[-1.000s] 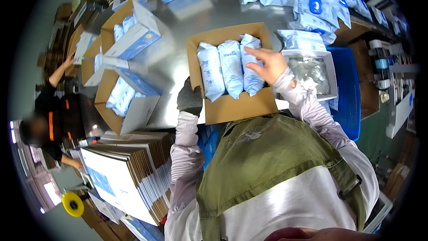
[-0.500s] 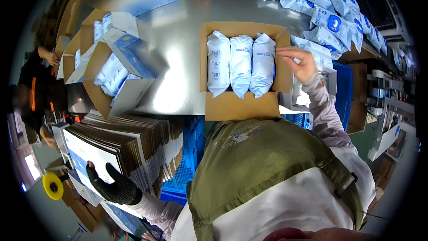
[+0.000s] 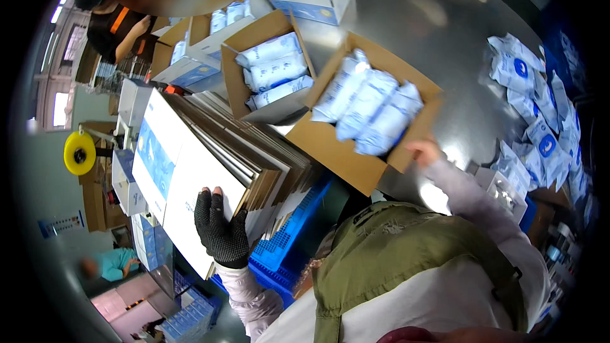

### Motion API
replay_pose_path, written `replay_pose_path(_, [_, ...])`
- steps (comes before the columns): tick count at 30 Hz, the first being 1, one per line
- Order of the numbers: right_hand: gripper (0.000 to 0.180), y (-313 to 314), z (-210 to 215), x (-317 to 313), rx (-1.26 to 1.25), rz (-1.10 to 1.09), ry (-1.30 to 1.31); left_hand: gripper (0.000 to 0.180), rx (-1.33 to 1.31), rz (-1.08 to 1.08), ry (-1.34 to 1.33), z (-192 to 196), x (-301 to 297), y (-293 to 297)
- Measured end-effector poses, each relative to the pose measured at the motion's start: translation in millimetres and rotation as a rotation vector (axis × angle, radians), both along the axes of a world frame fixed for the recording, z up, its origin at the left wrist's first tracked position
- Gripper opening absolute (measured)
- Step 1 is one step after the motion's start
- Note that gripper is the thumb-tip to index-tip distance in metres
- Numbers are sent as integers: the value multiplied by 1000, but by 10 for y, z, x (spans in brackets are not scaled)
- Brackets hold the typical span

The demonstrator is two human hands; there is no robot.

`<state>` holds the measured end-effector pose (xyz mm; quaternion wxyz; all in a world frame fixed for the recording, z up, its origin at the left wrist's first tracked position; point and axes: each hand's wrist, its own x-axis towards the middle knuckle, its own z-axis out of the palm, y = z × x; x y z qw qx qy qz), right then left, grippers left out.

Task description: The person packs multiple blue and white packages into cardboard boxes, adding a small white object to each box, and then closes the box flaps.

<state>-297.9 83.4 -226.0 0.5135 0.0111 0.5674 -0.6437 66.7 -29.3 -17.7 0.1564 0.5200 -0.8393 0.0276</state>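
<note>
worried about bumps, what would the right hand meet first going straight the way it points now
The right hand would likely meet the side wall of the nearest open carton first; its blurred fingertips may be touching it.

Blurred blue print in front of you
The packs point(image 3: 370, 103) in your open carton point(image 3: 349, 166) carry unreadable print; piled packs point(image 3: 539, 152) at your right bear blue emblems point(image 3: 521, 68).

Tabletop point(image 3: 416, 22): smooth, glossy metal. Open carton point(image 3: 340, 160): matt cardboard; packets point(image 3: 370, 107) inside, shiny plastic film. Flattened cartons point(image 3: 198, 168): smooth-faced cardboard.
</note>
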Motion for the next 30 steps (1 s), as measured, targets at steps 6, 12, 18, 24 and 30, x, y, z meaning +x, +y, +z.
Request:
replay_pose_path(6, [82,-1997,-2,119,-74,369,87,37,-283,23,187,131,323,111])
replay_pose_path(12, [71,-2574,1042,-458,-693,398,307,26,-721,176,1047,610,687,320])
replay_pose_path(18, [61,-986,2496,-871,-1068,-89,866,35,-469,-170,1500,593,-209,91])
replay_pose_path(24, [30,316,1438,-2047,-712,-363,539,36,264,-607,1440,492,-1332,48])
replay_pose_path(30, [46,1096,1352,-1805,-610,-387,810,48,887,-348,1346,91,-1981,-215])
